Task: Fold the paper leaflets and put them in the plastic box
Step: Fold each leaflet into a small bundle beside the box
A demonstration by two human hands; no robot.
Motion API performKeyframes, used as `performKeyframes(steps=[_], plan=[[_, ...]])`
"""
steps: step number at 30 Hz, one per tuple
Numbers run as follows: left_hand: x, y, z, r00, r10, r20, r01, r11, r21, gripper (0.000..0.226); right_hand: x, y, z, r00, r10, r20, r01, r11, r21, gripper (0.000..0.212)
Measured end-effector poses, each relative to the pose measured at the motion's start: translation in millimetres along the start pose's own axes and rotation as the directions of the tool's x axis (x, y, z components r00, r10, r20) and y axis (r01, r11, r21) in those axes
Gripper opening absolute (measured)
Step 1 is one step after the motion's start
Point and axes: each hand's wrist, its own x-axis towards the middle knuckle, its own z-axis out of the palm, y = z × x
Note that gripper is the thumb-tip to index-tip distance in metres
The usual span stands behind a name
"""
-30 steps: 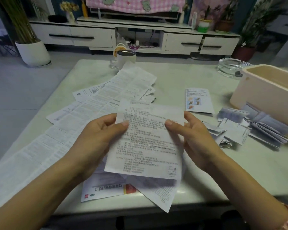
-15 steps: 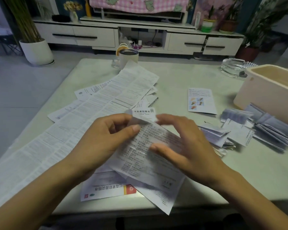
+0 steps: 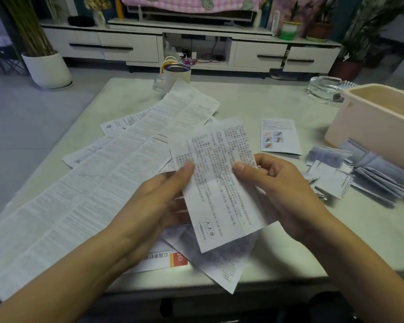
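Nearest, a red-banded leaflet (image 3: pixel 170 261) lies flat at the near edge of the table (image 3: pixel 254 106), beneath the work. Above it, the left hand (image 3: pixel 154 206) and right hand (image 3: pixel 282 190) each pinch one side of the held leaflet (image 3: pixel 219 183), thumbs on top. Since a second ago this sheet has been turned sideways and looks narrower, probably folded once; blur prevents confirmation. Further folds appear necessary. Beyond, to the right, folded leaflets (image 3: pixel 359 176) lie just beside the plastic box (image 3: pixel 371 127), outside it; transfer remains outstanding.
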Motion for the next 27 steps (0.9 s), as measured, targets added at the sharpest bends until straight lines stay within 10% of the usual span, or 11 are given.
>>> performKeyframes(steps=[15, 22, 27], plan=[[2.8, 1.2, -9.3, 0.97, 0.082, -0.23, -0.041, 0.983, 0.176, 0.015, -0.6, 9.5, 6.1, 0.986, 0.08, 0.144, -0.082, 0.997, 0.005, 0.023], [3.6, 7.3, -11.8, 0.981, -0.05, -0.187, 0.029, 0.993, -0.115, 0.033, -3.2, 4.5, 3.4, 0.978, 0.022, 0.207, -0.004, 0.996, -0.086, 0.038], [2.9, -1.4, -10.2, 0.983, -0.048, -0.177, 0.074, 0.987, 0.142, 0.015, -3.5, 5.8, 8.3, 0.963, -0.06, 0.264, 0.103, 0.983, -0.152, 0.048]])
